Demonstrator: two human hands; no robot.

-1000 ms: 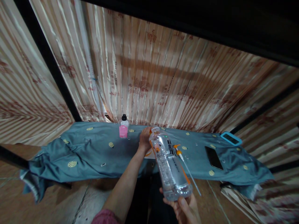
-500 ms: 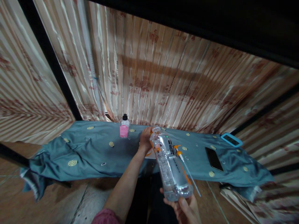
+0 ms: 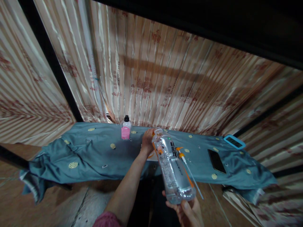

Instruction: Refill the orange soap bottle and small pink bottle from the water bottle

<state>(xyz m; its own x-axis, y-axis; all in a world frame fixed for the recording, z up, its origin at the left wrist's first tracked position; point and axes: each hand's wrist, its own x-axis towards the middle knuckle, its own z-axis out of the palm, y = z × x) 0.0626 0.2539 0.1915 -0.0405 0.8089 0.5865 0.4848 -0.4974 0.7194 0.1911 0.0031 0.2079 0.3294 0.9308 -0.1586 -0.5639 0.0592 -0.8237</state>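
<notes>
A large clear plastic bottle (image 3: 174,168) with orange and black print slants across the front of the bench, its uncapped neck pointing away from me. My right hand (image 3: 186,209) grips it at the base, thumb on the underside. By the neck, my left hand (image 3: 147,142) is closed; the bottle and the hand itself hide most of what is in it, and only a bit of orange shows. Just right of the bottle lies an orange pump head (image 3: 181,154) with a long white tube. Under my left wrist, part of a white and orange flat thing (image 3: 152,156) shows.
A small clear bottle (image 3: 126,132) with pink label and black cap stands at the back left. To the right lie a dark phone (image 3: 216,161) and a blue-framed device (image 3: 234,142). A teal patterned cloth (image 3: 94,157) covers the bench; a black bar (image 3: 213,34) crosses overhead.
</notes>
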